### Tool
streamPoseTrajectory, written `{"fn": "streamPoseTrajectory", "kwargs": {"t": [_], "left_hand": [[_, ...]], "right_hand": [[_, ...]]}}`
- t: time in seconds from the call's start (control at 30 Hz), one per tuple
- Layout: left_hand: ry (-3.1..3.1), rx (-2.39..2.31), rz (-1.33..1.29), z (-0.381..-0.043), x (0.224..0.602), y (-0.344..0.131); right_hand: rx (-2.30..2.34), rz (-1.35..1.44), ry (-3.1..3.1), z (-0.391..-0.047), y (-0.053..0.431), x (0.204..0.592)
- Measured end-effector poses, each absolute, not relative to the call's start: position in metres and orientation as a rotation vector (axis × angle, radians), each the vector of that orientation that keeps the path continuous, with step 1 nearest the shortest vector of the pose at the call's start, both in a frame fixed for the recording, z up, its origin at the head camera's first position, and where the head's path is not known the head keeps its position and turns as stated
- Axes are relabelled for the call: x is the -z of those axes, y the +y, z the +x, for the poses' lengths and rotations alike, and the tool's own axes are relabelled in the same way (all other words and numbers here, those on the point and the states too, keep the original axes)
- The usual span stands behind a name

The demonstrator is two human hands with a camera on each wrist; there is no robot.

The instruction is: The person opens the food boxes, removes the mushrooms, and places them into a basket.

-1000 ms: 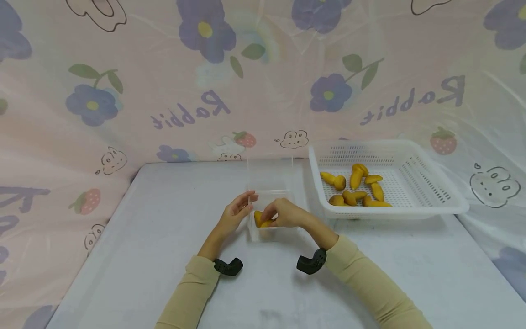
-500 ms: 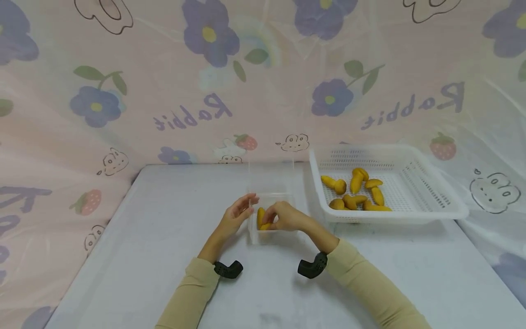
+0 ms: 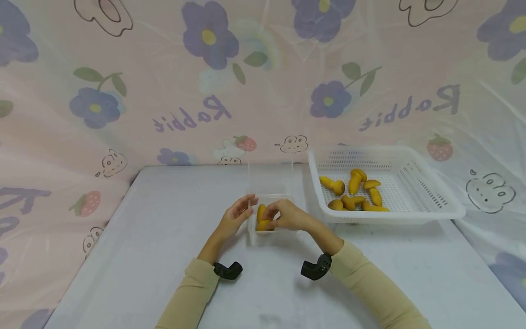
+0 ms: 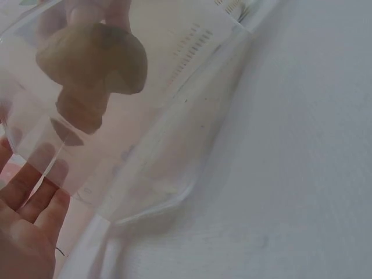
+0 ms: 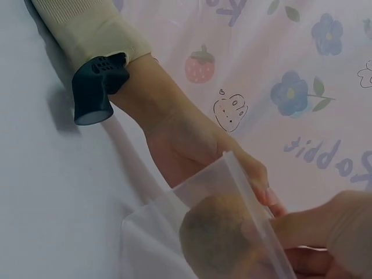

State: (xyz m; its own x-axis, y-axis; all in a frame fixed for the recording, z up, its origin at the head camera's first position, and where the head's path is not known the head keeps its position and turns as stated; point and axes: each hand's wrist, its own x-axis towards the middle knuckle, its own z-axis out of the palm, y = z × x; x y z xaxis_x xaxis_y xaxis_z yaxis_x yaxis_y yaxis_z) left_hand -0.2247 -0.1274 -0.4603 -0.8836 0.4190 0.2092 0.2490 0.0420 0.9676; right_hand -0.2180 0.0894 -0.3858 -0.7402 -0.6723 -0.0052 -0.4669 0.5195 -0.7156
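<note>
My right hand (image 3: 289,215) reaches into a clear plastic box (image 3: 283,239) and pinches a yellow toy mushroom (image 3: 264,225) low near the front wall. Another yellow mushroom (image 3: 261,210) lies behind it, along the left wall. Seen through the plastic in the left wrist view, the brownish mushroom (image 4: 96,58) has its cap under the right fingertips. My left hand (image 3: 235,215) rests at the box's left side, its fingers extended against the wall. In the right wrist view a rounded cap (image 5: 210,232) shows through the box's side.
The box's transparent lid (image 3: 270,177) stands raised at the back. To the right sits a white perforated basket (image 3: 439,201) with several yellow mushrooms (image 3: 354,202) at its left side. A patterned curtain (image 3: 271,91) hangs behind the white table (image 3: 176,196).
Inside the box, the right hand has shifted the pinched mushroom slightly, and its cap now shows more at the front. The left hand stays at the box wall. The head view has tilted slightly.
</note>
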Motion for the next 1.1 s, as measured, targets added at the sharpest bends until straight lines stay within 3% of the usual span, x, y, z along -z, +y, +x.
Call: {"fn": "streamPoseTrajectory", "kwargs": {"t": [1.1], "left_hand": [[2.171,-1.960,0.595,-0.222,0.459,-0.126]], "right_hand": [[1.380,-0.809,2.496,-0.191,0.126,0.354]]}}
